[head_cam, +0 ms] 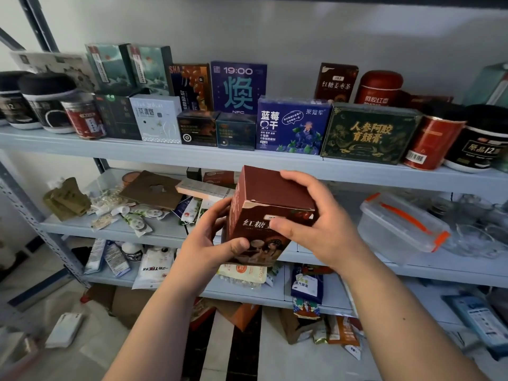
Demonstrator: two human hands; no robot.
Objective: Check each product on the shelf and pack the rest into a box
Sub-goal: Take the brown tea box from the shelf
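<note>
**Red-brown carton held in both hands before the shelf**

A dark red-brown cardboard carton (264,213) with white Chinese lettering on its front is held off the boards, in front of the pale blue-grey metal shelf rack (192,158). It sits just below the front edge of the upper board and is tilted so that its top face shows.

The left hand (209,243) grips the carton low on its left side, with the thumb pressed across the lower front and the fingers curled behind. The right hand (310,226) grips it from the right: the thumb lies on the front over the lettering, and the fingers wrap over the top rear edge.

On the upper board, a second tall red-brown carton (336,82) of the same print stands upright at the back, beside a round red tin (378,88). In the front row, a blue blueberry-print box (291,125) stands just beside a dark green box with gold lettering (368,133). A purple box marked 19:00 (238,88) stands behind them to the left.

On the board below, to the right of the hands, lies a clear plastic container with orange clips (398,229). To the left, small sachets (132,215) lie scattered.
</note>
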